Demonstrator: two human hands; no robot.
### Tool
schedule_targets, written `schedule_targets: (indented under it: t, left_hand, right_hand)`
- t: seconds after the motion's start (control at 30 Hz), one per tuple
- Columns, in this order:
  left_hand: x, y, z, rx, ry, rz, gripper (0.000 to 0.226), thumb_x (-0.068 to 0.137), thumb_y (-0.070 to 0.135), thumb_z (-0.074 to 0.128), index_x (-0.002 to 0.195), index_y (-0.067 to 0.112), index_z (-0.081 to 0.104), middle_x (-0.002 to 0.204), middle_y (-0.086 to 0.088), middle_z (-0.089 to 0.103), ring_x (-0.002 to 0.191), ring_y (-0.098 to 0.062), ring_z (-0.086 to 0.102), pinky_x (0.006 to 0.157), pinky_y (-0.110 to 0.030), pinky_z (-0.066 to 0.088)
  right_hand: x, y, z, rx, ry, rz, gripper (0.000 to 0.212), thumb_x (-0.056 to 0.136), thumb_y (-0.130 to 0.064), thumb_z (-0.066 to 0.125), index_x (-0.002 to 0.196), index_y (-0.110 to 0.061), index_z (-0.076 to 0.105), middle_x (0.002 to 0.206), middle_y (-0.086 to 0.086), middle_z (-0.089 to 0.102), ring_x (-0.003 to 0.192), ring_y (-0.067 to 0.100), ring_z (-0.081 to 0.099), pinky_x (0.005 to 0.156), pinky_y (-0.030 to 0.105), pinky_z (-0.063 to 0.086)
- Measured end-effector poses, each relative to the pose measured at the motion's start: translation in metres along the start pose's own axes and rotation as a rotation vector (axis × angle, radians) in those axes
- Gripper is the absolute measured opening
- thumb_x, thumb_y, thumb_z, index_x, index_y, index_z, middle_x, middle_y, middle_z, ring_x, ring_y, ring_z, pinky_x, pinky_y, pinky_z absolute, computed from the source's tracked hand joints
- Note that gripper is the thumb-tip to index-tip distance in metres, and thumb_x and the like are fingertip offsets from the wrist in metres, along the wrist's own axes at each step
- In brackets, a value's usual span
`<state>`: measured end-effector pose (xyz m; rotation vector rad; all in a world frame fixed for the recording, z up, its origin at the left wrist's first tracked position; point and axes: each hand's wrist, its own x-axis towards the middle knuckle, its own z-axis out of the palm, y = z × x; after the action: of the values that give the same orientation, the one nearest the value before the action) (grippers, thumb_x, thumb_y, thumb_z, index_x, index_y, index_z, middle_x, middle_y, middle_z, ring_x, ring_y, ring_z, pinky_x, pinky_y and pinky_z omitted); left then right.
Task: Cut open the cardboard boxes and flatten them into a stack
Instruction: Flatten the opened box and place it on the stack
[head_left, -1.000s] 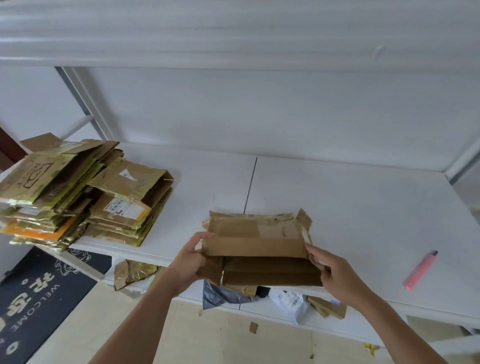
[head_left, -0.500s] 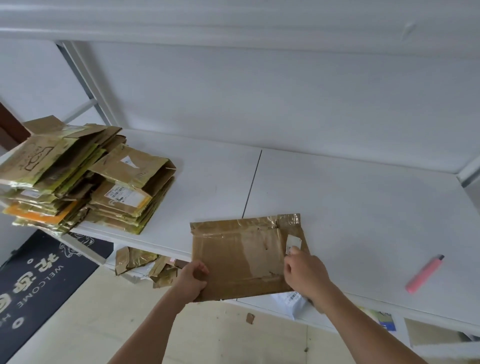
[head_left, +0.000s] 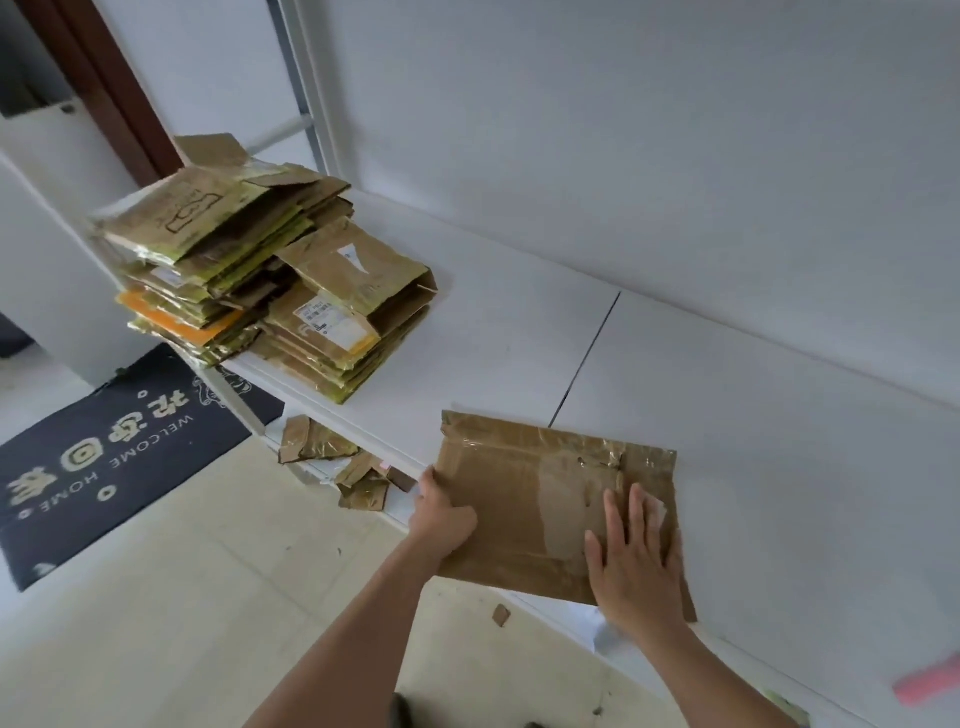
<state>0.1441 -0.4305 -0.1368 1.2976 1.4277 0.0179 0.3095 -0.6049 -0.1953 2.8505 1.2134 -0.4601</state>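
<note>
Now collapsed from a half-open shell into one flat box (head_left: 524, 499) at the worktop (head_left: 779, 415) near edge, so ready for the two stacks of flattened boxes (head_left: 270, 265) far left. Left hand (head_left: 441, 512) gripping its left edge, right hand (head_left: 631, 561) spread flat, pressing. One pink cutter (head_left: 927, 683), lower right, blurred.

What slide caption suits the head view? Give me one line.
Right hand presses a flattened cardboard box on the white table; left hand grips its edge.

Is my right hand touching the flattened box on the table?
Touching: the head view shows the right hand lying flat, fingers spread, on the flattened box.
</note>
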Motion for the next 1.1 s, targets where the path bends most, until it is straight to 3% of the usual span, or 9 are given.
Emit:
schedule_targets:
  t: [0.13,0.2,0.33,0.43,0.57,0.7,0.9,1.0,1.1]
  left_hand:
    - [-0.002,0.003,-0.002,-0.179,0.147,-0.054,0.039,0.100,0.019,0.051,0.137,0.013,0.043,0.113,-0.002,0.053,0.098,-0.021,0.053,0.085,-0.035,0.047]
    - [-0.005,0.005,-0.007,-0.240,0.152,-0.028,0.023,0.100,0.021,0.053,0.119,0.009,0.055,0.106,-0.005,0.058,0.088,-0.017,0.054,0.076,-0.030,0.044]
    - [-0.018,0.021,-0.031,-0.362,0.135,0.106,0.007,0.099,0.017,0.054,0.094,0.013,0.052,0.094,-0.009,0.057,0.075,-0.018,0.051,0.068,-0.031,0.045]
    - [-0.020,0.041,-0.065,-0.526,0.122,0.144,0.018,0.099,0.021,0.055,0.083,0.018,0.048,0.096,-0.009,0.059,0.080,-0.022,0.051,0.069,-0.032,0.043]
    - [-0.022,0.070,-0.130,-0.772,0.064,0.157,0.013,0.099,0.026,0.055,0.101,0.014,0.056,0.108,-0.011,0.065,0.093,-0.032,0.064,0.086,-0.053,0.056]
    - [-0.027,0.070,-0.199,-0.937,0.032,0.194,0.010,0.102,0.021,0.052,0.099,0.013,0.056,0.106,-0.015,0.066,0.091,-0.031,0.064,0.088,-0.059,0.055]
    - [-0.012,0.043,-0.286,-1.027,0.119,0.211,0.005,0.100,0.009,0.055,0.100,0.014,0.058,0.106,-0.013,0.067,0.091,-0.026,0.066,0.083,-0.043,0.057]
    - [0.004,0.035,-0.326,-0.956,0.163,0.253,0.014,0.096,0.007,0.061,0.109,0.011,0.060,0.105,-0.009,0.070,0.088,-0.021,0.068,0.068,-0.030,0.056]
    - [0.022,0.040,-0.365,-0.829,0.261,0.304,0.014,0.095,0.008,0.062,0.108,0.004,0.060,0.101,-0.012,0.069,0.086,-0.023,0.068,0.076,-0.038,0.060]
  right_hand:
    - [-0.002,-0.006,-0.006,-0.046,-0.038,0.038,0.074,0.080,-0.060,-0.023,0.148,-0.030,-0.027,0.157,0.001,-0.034,0.144,0.019,-0.031,0.116,0.048,-0.013]
    - [-0.001,-0.005,-0.009,-0.004,-0.064,0.064,0.065,0.092,-0.058,-0.008,0.151,-0.032,-0.023,0.160,0.001,-0.029,0.147,0.020,-0.027,0.120,0.051,-0.009]
    - [-0.007,-0.020,-0.035,0.195,0.057,0.146,0.061,0.097,-0.058,0.013,0.149,-0.048,-0.017,0.163,-0.002,-0.020,0.150,0.024,-0.018,0.120,0.058,-0.001]
    - [-0.008,-0.064,-0.075,0.336,0.343,0.184,0.068,0.091,-0.061,0.019,0.155,-0.041,0.011,0.164,0.003,-0.014,0.150,0.032,-0.012,0.116,0.066,0.002]
    - [0.009,-0.149,-0.134,0.613,0.645,0.105,0.062,0.098,-0.049,0.047,0.154,-0.032,0.026,0.163,0.017,-0.011,0.149,0.040,-0.007,0.115,0.063,0.010]
    - [0.018,-0.243,-0.174,0.940,0.664,-0.015,0.075,0.095,-0.034,0.060,0.155,-0.037,0.016,0.163,0.011,-0.016,0.150,0.036,0.009,0.108,0.050,0.038]
    - [0.034,-0.355,-0.186,0.945,0.668,-0.232,0.075,0.083,0.002,0.073,0.145,-0.024,0.042,0.162,0.011,0.011,0.143,0.026,0.028,0.097,0.035,0.046]
    - [0.053,-0.399,-0.196,0.991,0.608,-0.268,0.069,0.085,0.002,0.071,0.143,-0.023,0.045,0.163,0.006,0.015,0.148,0.022,0.021,0.107,0.036,0.038]
    - [0.080,-0.440,-0.209,0.995,0.575,-0.250,0.067,0.088,-0.002,0.069,0.145,-0.023,0.042,0.163,0.003,0.016,0.150,0.021,0.018,0.114,0.040,0.031]
